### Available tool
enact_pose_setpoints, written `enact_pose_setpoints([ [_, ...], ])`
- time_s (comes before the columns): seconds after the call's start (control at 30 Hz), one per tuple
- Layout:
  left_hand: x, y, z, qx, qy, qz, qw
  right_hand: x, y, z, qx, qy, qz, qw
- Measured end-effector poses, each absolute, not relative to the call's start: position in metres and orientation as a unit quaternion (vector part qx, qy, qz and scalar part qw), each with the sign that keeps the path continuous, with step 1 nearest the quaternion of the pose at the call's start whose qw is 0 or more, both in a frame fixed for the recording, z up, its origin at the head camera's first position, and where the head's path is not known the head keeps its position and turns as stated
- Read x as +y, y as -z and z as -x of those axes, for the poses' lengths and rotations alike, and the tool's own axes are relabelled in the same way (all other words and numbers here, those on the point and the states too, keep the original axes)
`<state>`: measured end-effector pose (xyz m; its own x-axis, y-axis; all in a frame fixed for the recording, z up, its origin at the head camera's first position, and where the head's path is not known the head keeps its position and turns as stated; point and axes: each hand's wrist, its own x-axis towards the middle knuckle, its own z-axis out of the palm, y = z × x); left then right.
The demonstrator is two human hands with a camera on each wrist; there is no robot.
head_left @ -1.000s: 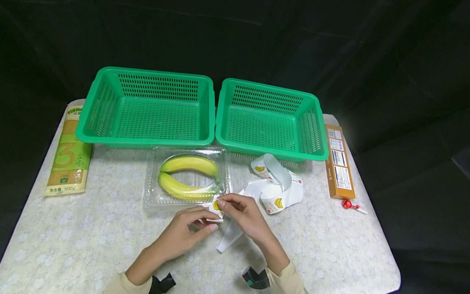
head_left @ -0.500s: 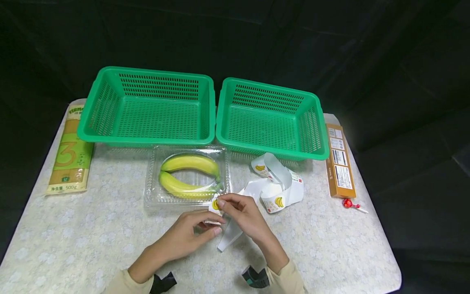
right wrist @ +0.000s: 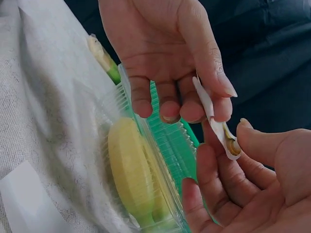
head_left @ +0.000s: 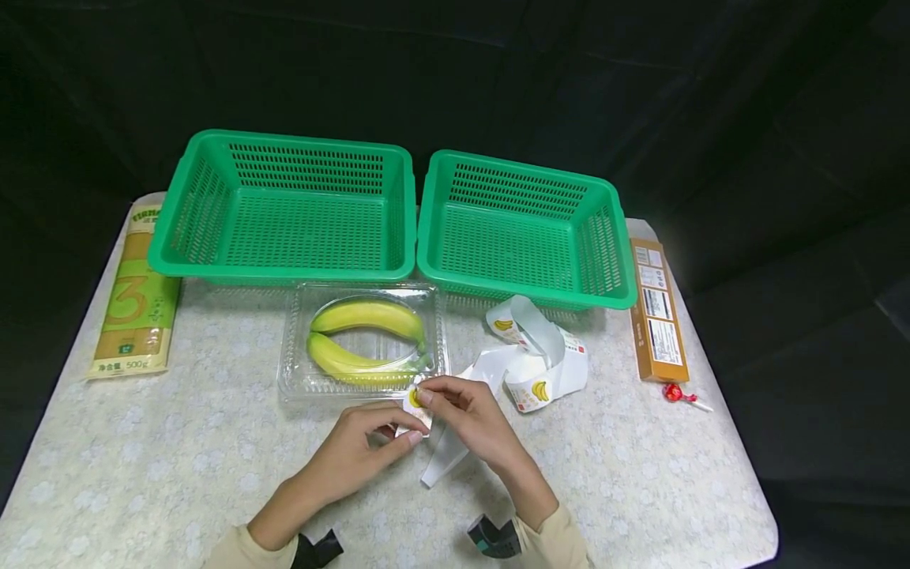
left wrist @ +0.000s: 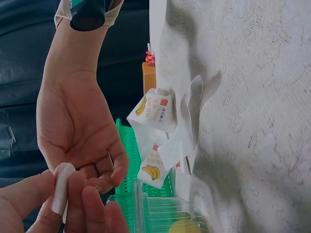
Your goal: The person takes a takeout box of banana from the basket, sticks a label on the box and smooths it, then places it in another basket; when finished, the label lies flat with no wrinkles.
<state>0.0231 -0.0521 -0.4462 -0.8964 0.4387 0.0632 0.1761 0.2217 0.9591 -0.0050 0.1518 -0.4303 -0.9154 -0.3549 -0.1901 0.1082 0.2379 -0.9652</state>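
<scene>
Just in front of the clear clamshell box, both hands hold one small white sticker label printed with bananas. My left hand pinches its lower end between thumb and forefinger. The upper end is pinched by my right hand, whose thumb covers part of the banana print. In the right wrist view the label is seen almost edge-on and slightly curled, spanning both hands. Two bananas lie inside the lidded clamshell. Right of it, a loosely coiled strip of banana labels trails a tail under my right hand.
Two green baskets stand side by side at the back. A yellow-green 500g packet lies at the left edge. Along the right edge are an orange-brown box and a red-wrapped lollipop.
The label's lower end, earlier seen edge-on as a curled white edge, now lies flatter and faces up. My left fingers have shifted slightly; the right hand has barely moved.
</scene>
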Motion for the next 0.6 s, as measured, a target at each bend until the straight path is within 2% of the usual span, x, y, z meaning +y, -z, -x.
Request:
enact_pose_setpoints([
  [0.27,-0.0495,0.4504,-0.0236,0.770,-0.598,-0.204,0.083,0.1504,0.4320,0.0081,0.773,0.607,0.064,0.174],
  [0.6,-0.0535,0.4498,-0.0244,0.754,-0.623,-0.174,0.111,0.1475,0.4334,0.0123,0.782,0.599,0.058,0.162],
])
